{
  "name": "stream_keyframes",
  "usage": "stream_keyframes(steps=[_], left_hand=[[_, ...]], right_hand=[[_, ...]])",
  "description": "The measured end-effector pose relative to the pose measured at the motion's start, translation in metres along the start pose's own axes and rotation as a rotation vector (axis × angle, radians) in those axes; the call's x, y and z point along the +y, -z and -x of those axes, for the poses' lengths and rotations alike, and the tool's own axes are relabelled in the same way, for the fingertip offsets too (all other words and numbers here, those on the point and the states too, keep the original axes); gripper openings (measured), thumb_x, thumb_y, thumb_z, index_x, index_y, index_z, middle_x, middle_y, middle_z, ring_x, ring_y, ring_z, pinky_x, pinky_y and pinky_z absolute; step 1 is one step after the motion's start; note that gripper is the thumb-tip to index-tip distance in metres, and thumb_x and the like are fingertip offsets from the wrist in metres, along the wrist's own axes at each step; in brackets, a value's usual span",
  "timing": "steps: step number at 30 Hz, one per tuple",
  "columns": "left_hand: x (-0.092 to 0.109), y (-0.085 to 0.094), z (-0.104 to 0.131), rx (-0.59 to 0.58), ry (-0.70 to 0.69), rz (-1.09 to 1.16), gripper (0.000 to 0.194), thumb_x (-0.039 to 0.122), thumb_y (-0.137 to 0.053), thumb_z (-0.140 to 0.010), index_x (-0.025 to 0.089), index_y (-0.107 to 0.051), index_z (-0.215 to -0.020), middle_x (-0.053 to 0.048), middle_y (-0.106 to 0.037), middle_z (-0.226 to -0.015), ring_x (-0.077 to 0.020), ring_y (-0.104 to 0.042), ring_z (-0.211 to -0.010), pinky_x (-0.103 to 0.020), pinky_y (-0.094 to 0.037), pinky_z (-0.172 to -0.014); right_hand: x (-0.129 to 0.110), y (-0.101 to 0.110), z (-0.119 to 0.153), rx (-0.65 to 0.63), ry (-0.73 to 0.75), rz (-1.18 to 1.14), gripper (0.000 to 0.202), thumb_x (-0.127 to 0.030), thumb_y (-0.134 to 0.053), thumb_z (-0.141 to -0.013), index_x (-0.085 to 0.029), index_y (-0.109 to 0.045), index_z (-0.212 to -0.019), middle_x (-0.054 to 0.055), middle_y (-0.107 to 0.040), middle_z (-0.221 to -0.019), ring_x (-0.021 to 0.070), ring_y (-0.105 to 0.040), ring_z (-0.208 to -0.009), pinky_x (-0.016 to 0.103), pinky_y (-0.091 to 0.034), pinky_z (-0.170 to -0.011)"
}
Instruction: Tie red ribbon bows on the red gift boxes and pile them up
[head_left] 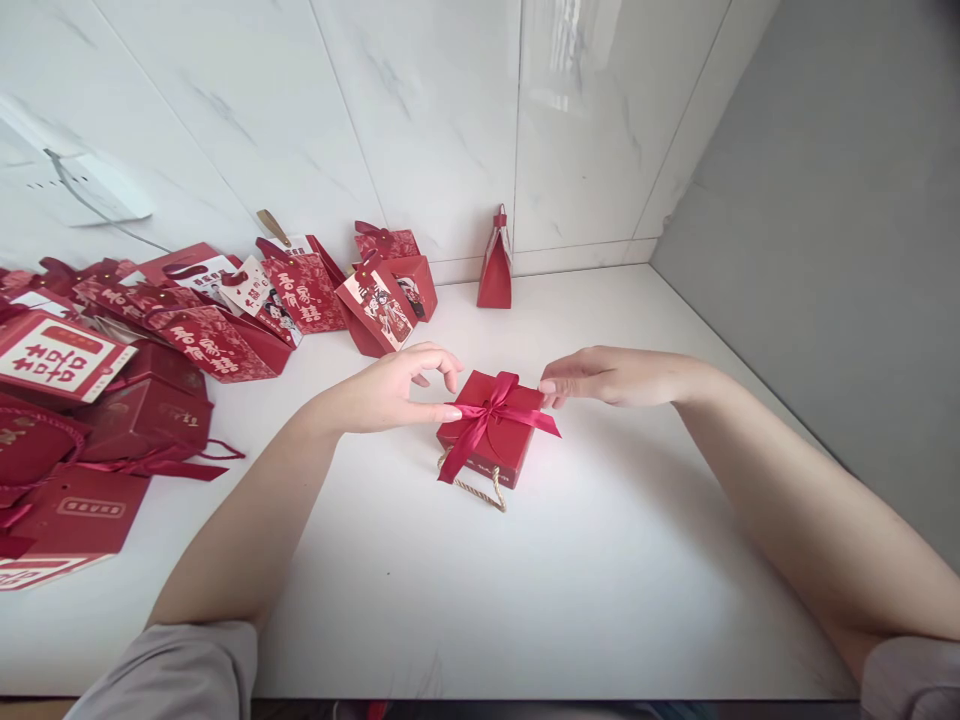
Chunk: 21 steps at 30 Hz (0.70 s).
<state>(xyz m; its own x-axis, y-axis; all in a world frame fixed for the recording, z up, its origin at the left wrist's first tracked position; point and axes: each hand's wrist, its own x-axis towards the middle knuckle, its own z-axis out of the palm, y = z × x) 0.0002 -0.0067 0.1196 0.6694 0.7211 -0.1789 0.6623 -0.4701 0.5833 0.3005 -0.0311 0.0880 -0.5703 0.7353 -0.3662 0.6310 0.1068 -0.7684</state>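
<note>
A small red gift box lies on the white tabletop, tied with a crimson satin ribbon in a bow at its middle. A twisted rope handle hangs from its near side. Reaching in from the left, my left hand has its thumb and fingers apart; the thumb tip touches the ribbon's left loop. My right hand is at the box's far right corner, fingers stretched forward and bent slightly down. Whether its fingertips touch the box I cannot tell. Nothing shows in either hand.
Several red and white printed gift boxes stand in a row at the back left. More red boxes with ribbons pile up at the left. A narrow red box stands by the tiled wall. A socket with a cord is at upper left.
</note>
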Motion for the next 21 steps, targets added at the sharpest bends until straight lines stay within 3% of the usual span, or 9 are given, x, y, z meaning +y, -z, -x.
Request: stream_keyframes(steps=[7,12,17,21], left_hand=[[-0.003,-0.002,-0.004,-0.059,-0.017,0.023,0.032,0.053,-0.060,-0.081,0.023,-0.070,-0.086,-0.004,-0.053,-0.135,-0.0257,-0.049,-0.125,-0.037,-0.042,-0.100],[-0.011,-0.005,-0.010,-0.118,-0.014,0.080,0.033,0.053,-0.059,-0.083,0.022,-0.068,-0.081,-0.004,-0.055,-0.132,-0.0237,-0.052,-0.120,-0.035,-0.041,-0.099],[-0.013,-0.007,-0.012,-0.133,0.047,0.080,0.037,0.053,-0.052,-0.087,0.018,-0.056,-0.075,-0.003,-0.058,-0.120,-0.0172,-0.057,-0.095,-0.030,-0.042,-0.084],[-0.010,-0.007,-0.011,-0.134,0.065,0.093,0.040,0.054,-0.051,-0.087,0.018,-0.050,-0.070,-0.002,-0.058,-0.118,-0.0169,-0.055,-0.095,-0.029,-0.040,-0.082]], right_hand=[[-0.001,-0.003,-0.002,-0.145,-0.033,-0.085,0.056,-0.070,-0.052,-0.081,-0.021,-0.078,-0.090,0.009,-0.076,-0.100,0.0292,-0.068,-0.099,0.036,-0.047,-0.088],[-0.011,-0.010,0.002,-0.333,-0.062,-0.073,0.057,-0.070,-0.057,-0.079,-0.020,-0.078,-0.098,0.009,-0.077,-0.101,0.0281,-0.069,-0.097,0.035,-0.048,-0.089],[-0.011,-0.020,-0.006,-0.368,0.065,-0.121,0.048,-0.060,-0.059,-0.083,-0.020,-0.075,-0.105,0.008,-0.075,-0.102,0.0248,-0.067,-0.098,0.033,-0.047,-0.090],[-0.007,-0.018,-0.008,-0.361,0.135,-0.092,0.041,-0.056,-0.058,-0.087,-0.021,-0.076,-0.099,0.005,-0.075,-0.102,0.0223,-0.065,-0.097,0.032,-0.045,-0.086]])
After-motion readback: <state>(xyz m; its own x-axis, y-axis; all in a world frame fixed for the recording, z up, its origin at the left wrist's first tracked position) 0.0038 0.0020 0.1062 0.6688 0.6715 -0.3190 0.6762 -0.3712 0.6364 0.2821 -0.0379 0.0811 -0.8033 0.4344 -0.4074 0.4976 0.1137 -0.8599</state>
